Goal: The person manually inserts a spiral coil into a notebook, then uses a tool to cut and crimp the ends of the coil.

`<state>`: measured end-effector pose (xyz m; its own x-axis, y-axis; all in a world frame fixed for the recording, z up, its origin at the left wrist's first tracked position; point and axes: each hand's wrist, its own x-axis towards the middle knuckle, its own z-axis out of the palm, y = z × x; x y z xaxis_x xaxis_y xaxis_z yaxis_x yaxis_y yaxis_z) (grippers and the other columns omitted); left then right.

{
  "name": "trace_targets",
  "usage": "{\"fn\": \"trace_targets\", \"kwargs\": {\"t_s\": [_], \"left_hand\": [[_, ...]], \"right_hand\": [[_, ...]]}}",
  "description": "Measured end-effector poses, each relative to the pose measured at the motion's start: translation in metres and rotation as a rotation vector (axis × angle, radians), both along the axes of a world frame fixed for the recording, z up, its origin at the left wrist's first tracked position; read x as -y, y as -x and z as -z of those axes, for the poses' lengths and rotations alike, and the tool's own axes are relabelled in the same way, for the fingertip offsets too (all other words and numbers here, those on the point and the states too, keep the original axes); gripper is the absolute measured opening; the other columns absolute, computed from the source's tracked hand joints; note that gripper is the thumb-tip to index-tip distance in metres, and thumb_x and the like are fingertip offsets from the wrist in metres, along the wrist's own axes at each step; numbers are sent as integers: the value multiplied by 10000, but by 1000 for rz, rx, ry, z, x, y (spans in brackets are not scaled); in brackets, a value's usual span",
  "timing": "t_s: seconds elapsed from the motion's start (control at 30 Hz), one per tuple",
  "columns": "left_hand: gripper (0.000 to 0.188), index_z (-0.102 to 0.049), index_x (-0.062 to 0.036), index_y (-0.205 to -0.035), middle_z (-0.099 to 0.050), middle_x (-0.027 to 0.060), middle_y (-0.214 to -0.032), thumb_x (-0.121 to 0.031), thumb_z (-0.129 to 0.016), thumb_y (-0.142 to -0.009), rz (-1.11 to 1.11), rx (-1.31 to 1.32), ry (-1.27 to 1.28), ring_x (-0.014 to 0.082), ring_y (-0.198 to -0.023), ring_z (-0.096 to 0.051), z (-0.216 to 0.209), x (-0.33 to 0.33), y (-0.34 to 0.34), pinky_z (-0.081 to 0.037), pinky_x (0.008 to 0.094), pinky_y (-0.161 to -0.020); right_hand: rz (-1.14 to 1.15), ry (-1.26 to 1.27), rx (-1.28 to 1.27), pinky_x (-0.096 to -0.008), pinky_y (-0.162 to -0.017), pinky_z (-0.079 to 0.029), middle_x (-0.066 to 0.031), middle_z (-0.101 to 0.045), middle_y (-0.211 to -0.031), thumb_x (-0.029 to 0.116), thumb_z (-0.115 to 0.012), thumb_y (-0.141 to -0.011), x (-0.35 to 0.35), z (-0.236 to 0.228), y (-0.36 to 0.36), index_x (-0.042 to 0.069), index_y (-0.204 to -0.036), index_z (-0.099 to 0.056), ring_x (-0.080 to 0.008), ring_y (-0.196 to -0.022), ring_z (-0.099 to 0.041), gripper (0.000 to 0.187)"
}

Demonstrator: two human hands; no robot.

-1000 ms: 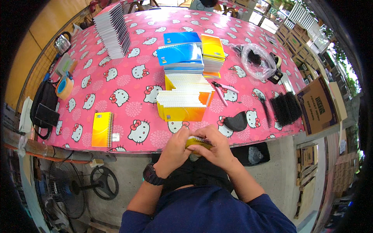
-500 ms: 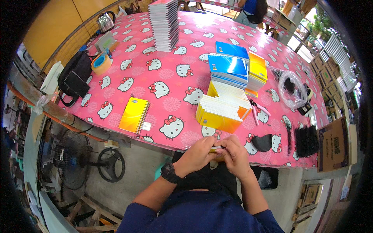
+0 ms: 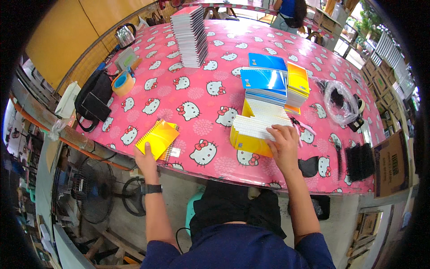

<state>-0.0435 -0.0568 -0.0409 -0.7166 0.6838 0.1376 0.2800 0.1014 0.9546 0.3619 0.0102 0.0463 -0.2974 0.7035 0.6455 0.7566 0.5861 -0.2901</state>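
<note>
My left hand (image 3: 147,162) is closed on the near edge of a yellow spiral notebook (image 3: 157,137), thumb on its cover. That notebook lies at an angle over another yellow spiral notebook (image 3: 167,155), mostly hidden beneath it. My right hand (image 3: 285,145) is at the right end of a row of yellow-covered notebooks (image 3: 253,142), which stand packed with their white page edges up. Its fingers curl over the row's top edge and its thumb presses the front, gripping the end notebook. Behind the row are blue notebooks (image 3: 264,80) and another yellow stack (image 3: 297,78).
A tall stack of spiral notebooks (image 3: 190,40) rises at the back. Tape rolls (image 3: 122,84), a black bag (image 3: 96,92) and a phone (image 3: 95,107) lie left. Pink-handled pliers (image 3: 306,127), black spiral coils (image 3: 359,162) and a plastic-wrapped coil (image 3: 338,103) are right.
My hands have parted from the table's front edge. The left brought a yellow notebook onto the one lying at left; the right moved up to the row's right end.
</note>
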Motion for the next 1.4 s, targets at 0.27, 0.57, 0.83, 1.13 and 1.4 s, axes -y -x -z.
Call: {"fn": "trace_targets", "kwargs": {"t_s": [0.27,0.57,0.83,1.13,1.4], "left_hand": [[452,-507,51,-1158,-530,226,-1117,-232,-628,-827,-358,-710,213,353,-1036,-486,34,-8,-20,-381,421,-902],[445,-482,64,-1128,-523,199,-1094,-203,-639,-807,-344,-364,174,323,-1027,-488,16,-8,-8,-375,407,-909],[569,-358,35,-1250,-441,166,-1195,-111,-630,-772,295,-418,-262,274,-1165,-401,-54,-11,-155,-329,418,-981],[372,-531,-9,-1117,-550,130,-1067,2,-598,-751,782,-156,-270,283,-1030,-521,-28,3,-231,-384,397,-940],[331,-630,-103,-1064,-624,55,-981,1,-582,-753,888,-848,-309,208,-909,-576,-42,6,-252,-362,398,-859]], "right_hand": [[-47,-73,49,-396,-801,-357,-28,-601,-924,137,-711,-654,-19,33,-8,89,-896,-631,-239,-923,-512,259],[-46,-30,-59,-368,-757,-390,-48,-598,-807,110,-720,-651,-5,24,2,76,-828,-620,-242,-840,-544,206],[-148,267,-57,-395,-680,-455,-95,-557,-733,137,-679,-680,42,30,-2,53,-817,-582,-287,-756,-549,187],[-172,786,-921,-305,-790,-477,-98,-641,-970,150,-631,-837,74,46,-9,22,-969,-625,-179,-951,-597,184],[39,634,-761,-242,-652,-466,-33,-635,-798,152,-629,-839,50,35,-59,31,-918,-647,-62,-759,-567,145]]}}
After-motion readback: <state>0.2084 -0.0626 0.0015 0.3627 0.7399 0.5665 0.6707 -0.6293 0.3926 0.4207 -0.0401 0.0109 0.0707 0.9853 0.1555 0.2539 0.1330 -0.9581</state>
